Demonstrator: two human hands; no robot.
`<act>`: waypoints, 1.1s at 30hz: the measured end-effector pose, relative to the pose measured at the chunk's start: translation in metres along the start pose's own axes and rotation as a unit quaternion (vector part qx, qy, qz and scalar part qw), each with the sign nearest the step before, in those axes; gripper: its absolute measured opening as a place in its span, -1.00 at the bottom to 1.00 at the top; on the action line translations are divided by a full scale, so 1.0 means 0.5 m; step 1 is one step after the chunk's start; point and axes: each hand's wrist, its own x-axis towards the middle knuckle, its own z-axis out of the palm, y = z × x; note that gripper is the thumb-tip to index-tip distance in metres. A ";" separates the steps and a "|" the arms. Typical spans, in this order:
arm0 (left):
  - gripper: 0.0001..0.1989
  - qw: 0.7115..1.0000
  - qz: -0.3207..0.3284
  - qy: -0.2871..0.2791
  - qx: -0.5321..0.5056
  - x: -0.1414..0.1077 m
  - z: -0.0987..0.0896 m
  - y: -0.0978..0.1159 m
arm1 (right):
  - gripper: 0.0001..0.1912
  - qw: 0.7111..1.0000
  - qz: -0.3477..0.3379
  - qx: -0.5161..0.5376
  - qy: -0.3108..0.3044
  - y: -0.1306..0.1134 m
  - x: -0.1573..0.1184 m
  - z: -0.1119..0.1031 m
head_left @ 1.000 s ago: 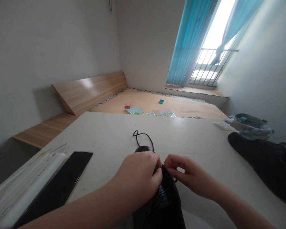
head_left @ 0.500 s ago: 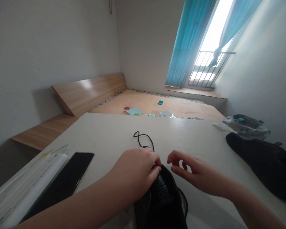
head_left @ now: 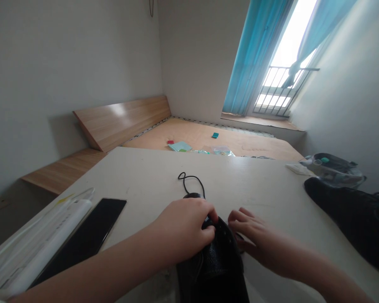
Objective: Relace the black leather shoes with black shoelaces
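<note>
Black shoe [head_left: 222,256], lower centre of the frame, is pinched by the nearly closed left hand [head_left: 186,223], while the right hand [head_left: 255,233], its grip unclear, has just moved in beside it, so 2 hands attend it.

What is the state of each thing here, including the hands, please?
Near shoe: held
Left hand: pinching near shoe
Right hand: beside near shoe, contact unclear
Lace: loosely looped
Phone: screen dark
Far shoe: not held
Left curtain: hanging straight
Right curtain: knotted
Window: partly uncovered
</note>
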 end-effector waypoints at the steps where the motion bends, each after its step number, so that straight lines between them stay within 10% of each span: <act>1: -0.78 1.000 -0.001 -0.003 -0.004 0.000 0.001 0.000 | -0.83 1.000 0.019 0.013 -0.002 0.006 0.000 -0.010; 9: -0.78 1.000 0.002 -0.008 -0.018 0.001 0.006 -0.002 | -0.84 0.998 -0.010 0.004 -0.064 0.013 -0.002 0.003; 33: -0.78 1.000 -0.004 0.002 -0.014 0.004 0.012 0.001 | -0.83 0.975 0.046 0.216 0.007 -0.004 0.029 0.013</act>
